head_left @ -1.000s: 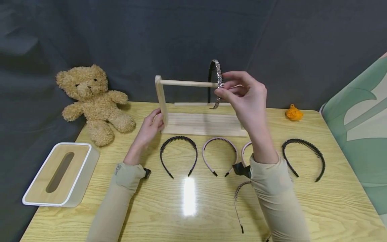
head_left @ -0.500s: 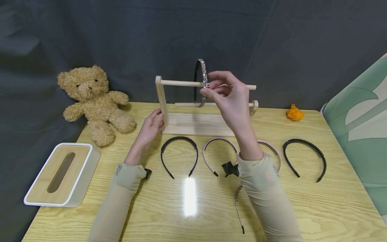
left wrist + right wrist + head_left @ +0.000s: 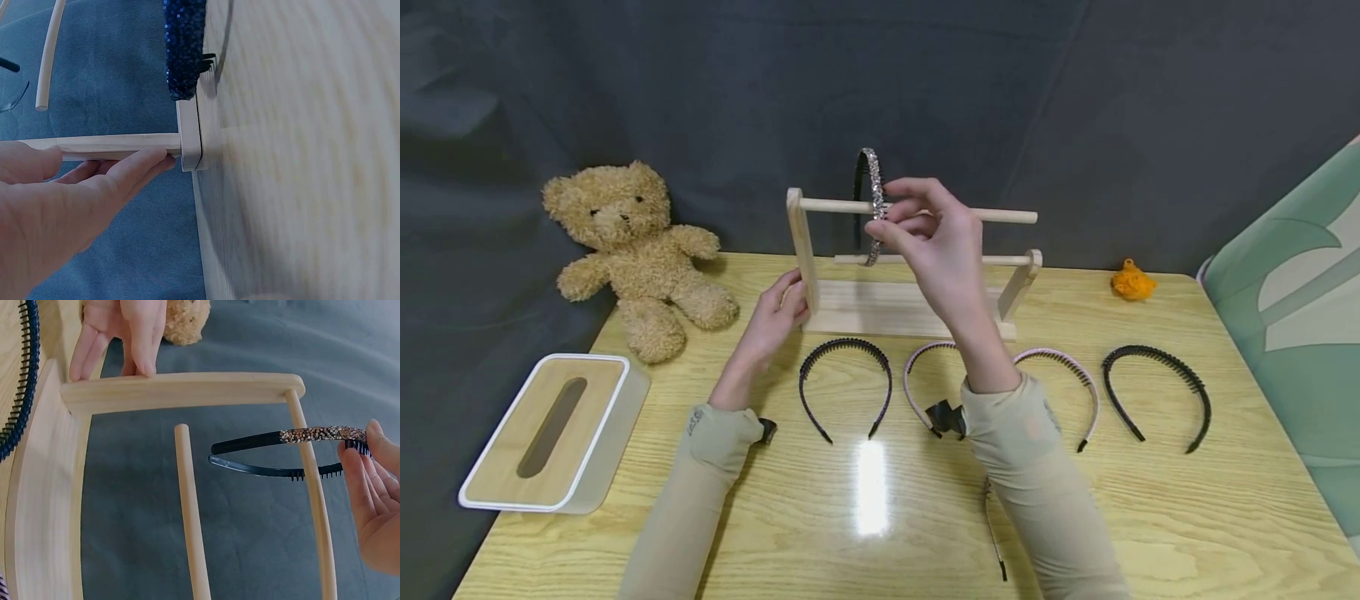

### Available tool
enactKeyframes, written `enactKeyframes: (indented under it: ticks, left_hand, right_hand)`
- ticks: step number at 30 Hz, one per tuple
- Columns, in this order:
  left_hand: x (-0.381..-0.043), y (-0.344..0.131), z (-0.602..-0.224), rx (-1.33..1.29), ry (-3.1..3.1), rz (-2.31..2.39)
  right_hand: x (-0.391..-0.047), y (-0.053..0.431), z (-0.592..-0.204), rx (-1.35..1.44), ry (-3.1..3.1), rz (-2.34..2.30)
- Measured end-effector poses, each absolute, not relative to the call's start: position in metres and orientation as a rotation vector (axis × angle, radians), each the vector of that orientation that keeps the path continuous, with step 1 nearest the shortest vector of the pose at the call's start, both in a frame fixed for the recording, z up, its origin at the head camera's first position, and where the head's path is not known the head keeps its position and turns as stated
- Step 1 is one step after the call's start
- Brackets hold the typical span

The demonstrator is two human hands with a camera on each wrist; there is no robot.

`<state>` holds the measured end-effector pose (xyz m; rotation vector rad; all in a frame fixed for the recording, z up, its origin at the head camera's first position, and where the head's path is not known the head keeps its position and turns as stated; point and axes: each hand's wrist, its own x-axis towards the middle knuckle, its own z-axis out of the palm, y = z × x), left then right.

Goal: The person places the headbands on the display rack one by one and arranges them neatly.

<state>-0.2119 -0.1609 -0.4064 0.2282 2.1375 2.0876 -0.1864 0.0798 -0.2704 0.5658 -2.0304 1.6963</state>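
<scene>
My right hand (image 3: 936,237) pinches a black toothed headband (image 3: 877,187) with a glittery rhinestone face, thumb on one side and fingers on the other. The headband stands around the upper rod (image 3: 1007,216) of a wooden rack, its open ends hanging below that rod. In the right wrist view, the rod passes between the headband's two arms. My left hand (image 3: 769,315) rests against the outer side of the rack's left upright post (image 3: 125,145), low near the base (image 3: 895,310). Its fingertips (image 3: 159,155) touch the post.
In front of the rack lie a dark toothed headband (image 3: 846,343), two pink ones (image 3: 1063,358) and a black one (image 3: 1159,353). Another thin headband (image 3: 995,542) is partly under my right forearm. A teddy bear (image 3: 638,250), tissue box (image 3: 553,433) and orange item (image 3: 1132,282) stand around.
My right hand has slid the rhinestone headband leftward along the upper rod, toward the left upright. The rod's free right end has come into sight. My left hand stays at the post.
</scene>
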Motion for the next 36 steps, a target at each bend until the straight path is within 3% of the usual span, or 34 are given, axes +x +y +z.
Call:
enactKeyframes:
  ticks: [36]
  left_hand:
    - [-0.212,-0.159,-0.405,0.201,2.156,2.081]
  right_hand:
    - [-0.206,0.030,-0.292,0.557,-2.179,1.609]
